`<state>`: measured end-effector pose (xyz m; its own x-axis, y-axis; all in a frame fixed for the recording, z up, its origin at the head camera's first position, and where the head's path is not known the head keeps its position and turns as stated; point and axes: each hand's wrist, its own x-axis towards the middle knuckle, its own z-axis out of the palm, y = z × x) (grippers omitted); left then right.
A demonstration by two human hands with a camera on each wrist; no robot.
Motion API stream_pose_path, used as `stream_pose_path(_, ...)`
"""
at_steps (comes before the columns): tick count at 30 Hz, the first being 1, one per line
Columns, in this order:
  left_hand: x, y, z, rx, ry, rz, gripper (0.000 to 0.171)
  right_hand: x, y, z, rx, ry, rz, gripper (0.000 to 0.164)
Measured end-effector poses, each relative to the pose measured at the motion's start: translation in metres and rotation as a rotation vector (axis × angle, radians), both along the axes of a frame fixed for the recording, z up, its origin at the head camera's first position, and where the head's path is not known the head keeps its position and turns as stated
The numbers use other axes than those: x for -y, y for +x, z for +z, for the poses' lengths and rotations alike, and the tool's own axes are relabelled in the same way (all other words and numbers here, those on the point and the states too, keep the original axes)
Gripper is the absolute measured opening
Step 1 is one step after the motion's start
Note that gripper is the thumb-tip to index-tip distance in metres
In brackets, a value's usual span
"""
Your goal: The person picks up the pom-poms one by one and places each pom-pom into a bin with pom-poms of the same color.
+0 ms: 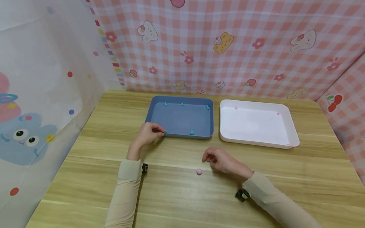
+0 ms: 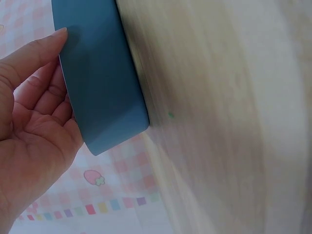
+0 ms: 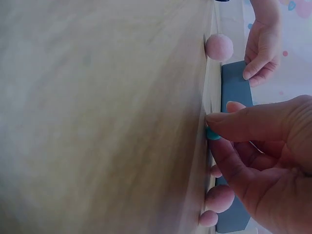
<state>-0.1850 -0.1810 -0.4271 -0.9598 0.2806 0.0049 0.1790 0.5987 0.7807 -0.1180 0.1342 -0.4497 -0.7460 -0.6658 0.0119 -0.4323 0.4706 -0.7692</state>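
My left hand (image 1: 149, 133) is at the near left corner of the blue tray (image 1: 185, 136), holding its rim. In the left wrist view the thumb lies against the outer wall (image 2: 97, 97), while the other fingers are behind it. Low over the wooden table, my right hand (image 1: 223, 160) pinches a small teal ball (image 3: 212, 134) between thumb and forefinger. A larger pink ball (image 1: 199, 171) sits on the table just left of that hand. Beyond the right fingers, the right wrist view shows more pink balls (image 3: 219, 198) of different sizes.
Several teal balls (image 1: 192, 133) lie along the edges inside the blue tray. To its right stands a white tray (image 1: 258, 142) with a few small pink balls (image 1: 236, 108) in it. A checked pink cloth (image 1: 199, 69) hangs behind the table (image 1: 171, 196).
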Motion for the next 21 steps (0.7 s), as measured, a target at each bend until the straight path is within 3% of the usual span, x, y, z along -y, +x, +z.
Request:
stream_pose_path(8, 0.000, 0.000, 0.001, 0.000, 0.004, -0.011, 0.006, 0.004, 0.000, 0.006, 0.092, -0.041, -0.082, 0.031)
stream_pose_path(16, 0.000, 0.000, 0.001, 0.000, -0.004, -0.005, 0.006, 0.008, -0.014, 0.018, 0.011, -0.162, -0.139, 0.025)
stream_pose_path(21, -0.001, 0.001, 0.002, 0.000, -0.005, -0.004, 0.006, 0.011, -0.024, 0.029, 0.047, -0.171, -0.203, 0.022)
